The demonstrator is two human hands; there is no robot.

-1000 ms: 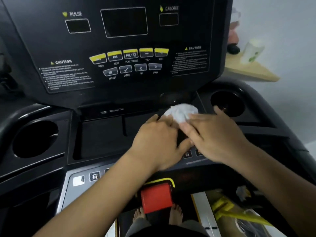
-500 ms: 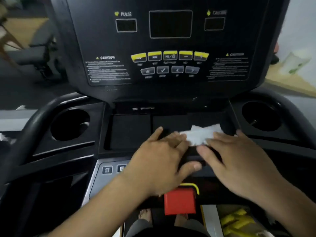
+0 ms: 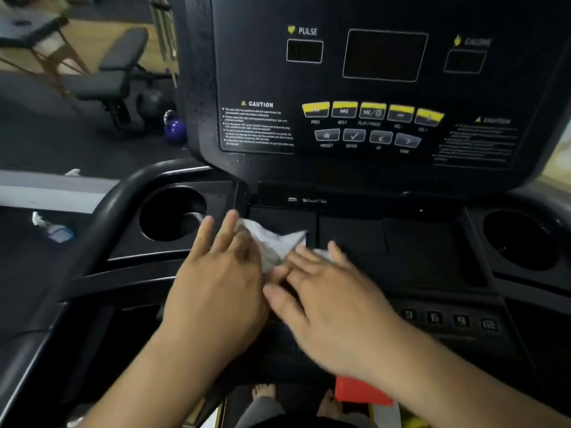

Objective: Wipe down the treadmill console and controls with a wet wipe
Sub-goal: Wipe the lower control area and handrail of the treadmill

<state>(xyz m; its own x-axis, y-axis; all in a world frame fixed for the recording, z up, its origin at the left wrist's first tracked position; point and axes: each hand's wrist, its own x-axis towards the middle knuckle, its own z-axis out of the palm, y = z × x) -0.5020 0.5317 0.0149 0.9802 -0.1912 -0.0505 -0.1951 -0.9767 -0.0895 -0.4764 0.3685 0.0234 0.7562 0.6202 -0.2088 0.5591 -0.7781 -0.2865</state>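
The wipe is pressed flat on the tray at frame centre under the spread fingers of the left hand and right hand, neither closed around it, while the buttons above seem yet untouched.

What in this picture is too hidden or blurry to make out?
Head view:
- wet wipe: partly covered by the left hand and right hand.
- Right caution text: blurred, unreadable.
- red block: mostly behind the right wrist.
- Console top: cut off by the frame edge.
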